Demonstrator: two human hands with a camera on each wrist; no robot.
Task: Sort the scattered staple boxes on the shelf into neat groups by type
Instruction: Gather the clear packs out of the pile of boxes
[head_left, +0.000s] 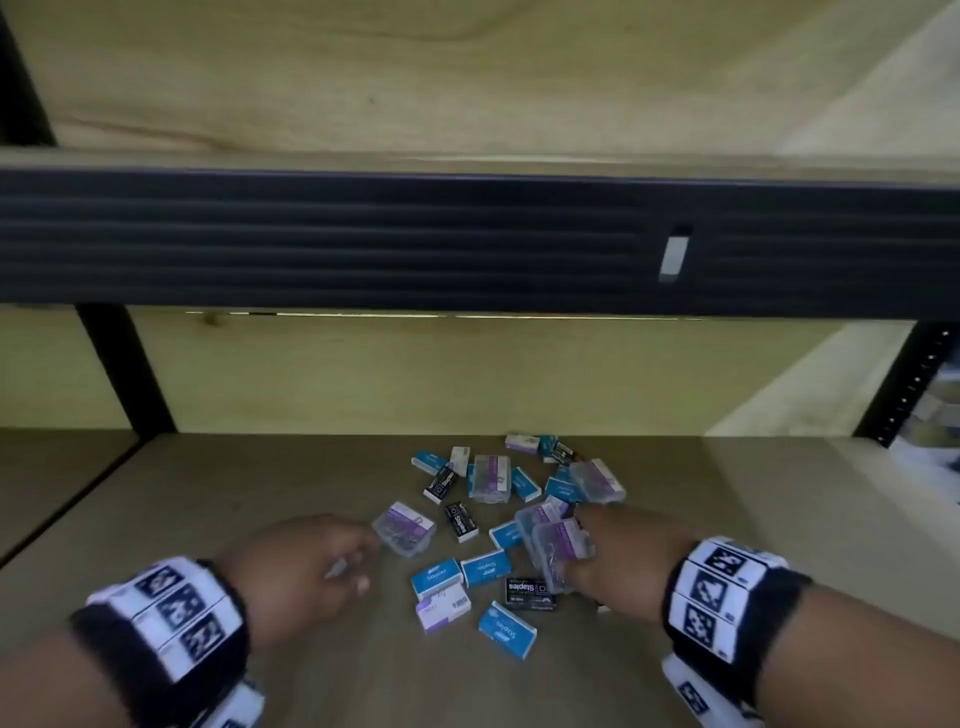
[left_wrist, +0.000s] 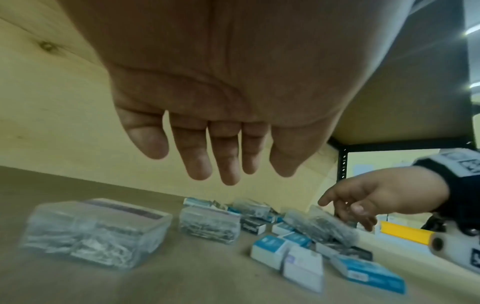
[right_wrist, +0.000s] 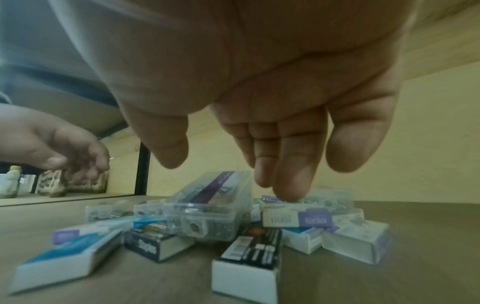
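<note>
The shelf (head_left: 208, 519) is a flat brown board with pale wood panels behind and a black ribbed beam above; black uprights frame it, and more shelving shows blurred off to the right. The staple boxes lie scattered in a loose heap right of the shelf's middle, toward the front edge. Largest are the clear cases (head_left: 404, 527) with purple labels: rigid, likely smooth and slippery, best pinched across the short sides. The blue boxes (head_left: 438, 576), black boxes (head_left: 532, 594) and white box (head_left: 443, 607) are small card cartons, probably light for their size yet dense, easy to lift by the long edges. The left hand (head_left: 306, 566) hovers relaxed and empty beside one clear case; the right hand (head_left: 618, 551) reaches down with straight fingers (right_wrist: 288, 185) touching the pile, grasping nothing.
</note>
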